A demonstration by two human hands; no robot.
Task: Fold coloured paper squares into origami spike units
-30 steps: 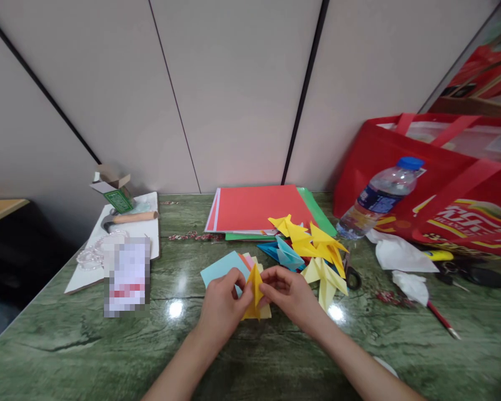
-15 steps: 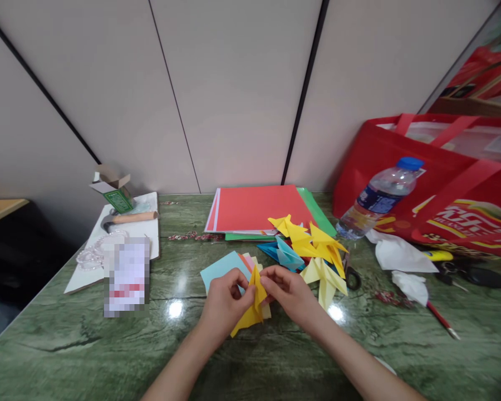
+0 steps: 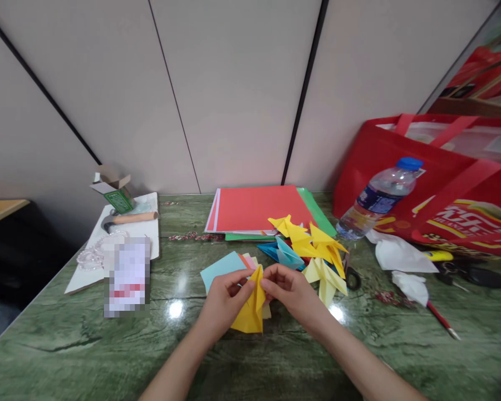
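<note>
A partly folded sheet of yellow origami paper is held upright between both hands, above a fan of coloured square papers. My left hand pinches its left side between thumb and fingers. On the other side, my right hand is closed on the upper right edge of the same sheet. Just beyond my right hand lie folded paper figures: several yellow ones, a blue one and a pale yellow one. The fingers hide part of the folds.
Behind the figures lies a stack of red and green sheets. A water bottle and a red bag stand at the right, near tissues and a red pen. A white board at left carries a hammer and small box.
The yellow paper has turned and spread wider at its lower part, showing more of its face. Both hands keep hold of it and have shifted only slightly.
</note>
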